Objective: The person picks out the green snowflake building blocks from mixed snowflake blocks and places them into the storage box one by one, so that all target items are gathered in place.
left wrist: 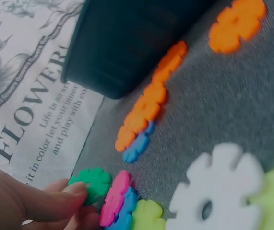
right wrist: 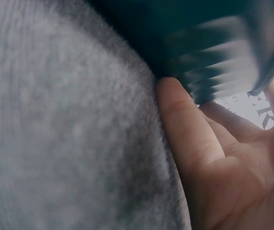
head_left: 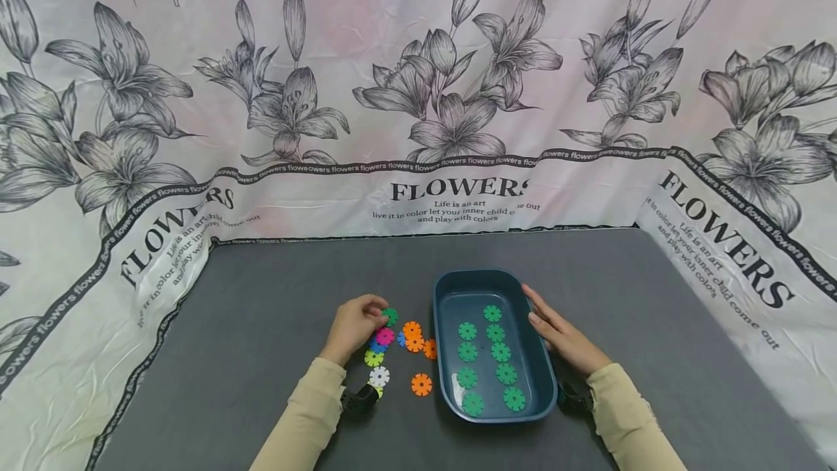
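Observation:
My left hand [head_left: 356, 325] pinches a green notched plastic disc [head_left: 390, 317] between thumb and fingertips, beside a pink disc [head_left: 384, 336]. Below that pink one lie blue, yellow-green and white discs [head_left: 379, 376] in a curved line; the left wrist view shows them overlapping. With extended fingers, my right hand [head_left: 565, 336] rests on the right side of a dark blue tray [head_left: 439, 355]. In the right wrist view its fingers [right wrist: 184, 120] lie against the tray's outer wall. Inside the tray, several green discs [head_left: 467, 351] lie in two columns.
Between the left hand and the tray lie several orange discs [head_left: 413, 329] with a blue one partly under them. Another orange disc [head_left: 421, 384] lies nearer me. A flower-printed cloth [head_left: 458, 195] rises behind and beside the grey table [head_left: 294, 275].

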`<state>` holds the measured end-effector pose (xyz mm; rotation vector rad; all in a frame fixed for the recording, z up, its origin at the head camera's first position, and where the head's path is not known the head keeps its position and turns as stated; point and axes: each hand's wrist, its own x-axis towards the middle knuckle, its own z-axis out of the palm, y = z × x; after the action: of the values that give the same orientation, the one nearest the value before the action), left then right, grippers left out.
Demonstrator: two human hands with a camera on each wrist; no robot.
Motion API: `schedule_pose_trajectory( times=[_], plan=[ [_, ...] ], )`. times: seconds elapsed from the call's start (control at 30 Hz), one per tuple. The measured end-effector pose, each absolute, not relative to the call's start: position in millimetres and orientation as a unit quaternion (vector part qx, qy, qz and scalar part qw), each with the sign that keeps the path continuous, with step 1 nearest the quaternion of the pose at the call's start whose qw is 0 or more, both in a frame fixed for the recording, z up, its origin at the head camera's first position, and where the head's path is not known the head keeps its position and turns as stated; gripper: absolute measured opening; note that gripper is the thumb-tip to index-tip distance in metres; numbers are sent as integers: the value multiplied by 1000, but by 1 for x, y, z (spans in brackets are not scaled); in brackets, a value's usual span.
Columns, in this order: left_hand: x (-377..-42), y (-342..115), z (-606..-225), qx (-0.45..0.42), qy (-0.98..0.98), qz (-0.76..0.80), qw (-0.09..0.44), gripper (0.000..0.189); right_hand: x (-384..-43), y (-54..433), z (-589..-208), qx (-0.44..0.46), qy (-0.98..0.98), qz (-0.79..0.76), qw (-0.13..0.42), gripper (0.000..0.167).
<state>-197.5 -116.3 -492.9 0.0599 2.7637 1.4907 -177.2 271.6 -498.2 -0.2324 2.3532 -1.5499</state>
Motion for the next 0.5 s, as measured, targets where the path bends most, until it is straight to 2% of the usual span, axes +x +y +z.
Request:
schedule_pose_trajectory(
  times=[0.27, 0.5],
  plan=[
    [-199, -115, -484, -64, 791, 607, 36, 19, -176, 270, -498, -77, 818, -546, 166, 56],
    [-204, -109, -457, -59, 740, 664, 87, 30, -178, 270, -498, -71, 815, -550, 170, 56]
  ],
)
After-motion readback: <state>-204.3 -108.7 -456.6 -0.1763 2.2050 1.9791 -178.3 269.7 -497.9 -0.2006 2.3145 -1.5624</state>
